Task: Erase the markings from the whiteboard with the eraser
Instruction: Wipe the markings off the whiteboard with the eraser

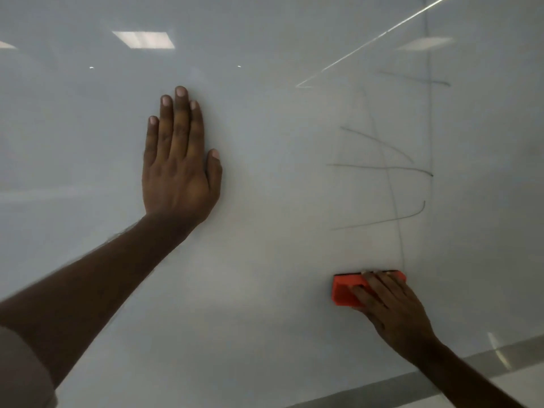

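A glossy whiteboard [265,260] fills nearly the whole view. Thin dark marker lines [391,169] cross its right half: several slanted strokes and a long near-vertical one that runs down to the eraser. The red eraser [346,290] is pressed flat on the board at the lower right, with my right hand [391,310] shut on it, fingers over its right part. My left hand [179,163] lies flat on the board left of centre, fingers straight and close together, holding nothing.
The board's grey bottom frame [382,387] runs diagonally along the lower right corner. A vertical seam [428,54] in the board stands at the right, through the markings. Ceiling lights reflect in the upper board.
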